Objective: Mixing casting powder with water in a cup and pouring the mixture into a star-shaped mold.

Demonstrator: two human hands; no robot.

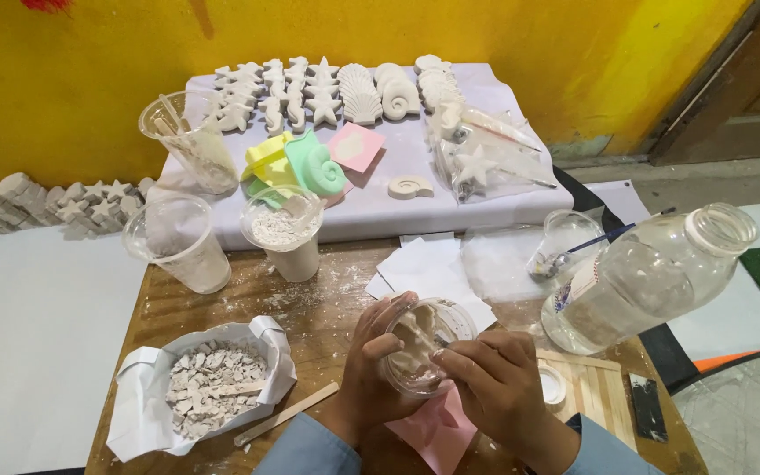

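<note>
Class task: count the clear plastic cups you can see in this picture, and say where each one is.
5. One cup of paste is held by the left hand and right hand. Three stand along the wooden table's far edge. One is beside the big bottle.

Clear plastic packets [485, 158] of white casts lie on the white-draped stand

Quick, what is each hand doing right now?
Left hand: closed around the small clear plastic cup of beige paste, holding it.
Right hand: fingers on the cup's rim; whether it grips anything cannot be told.
</note>
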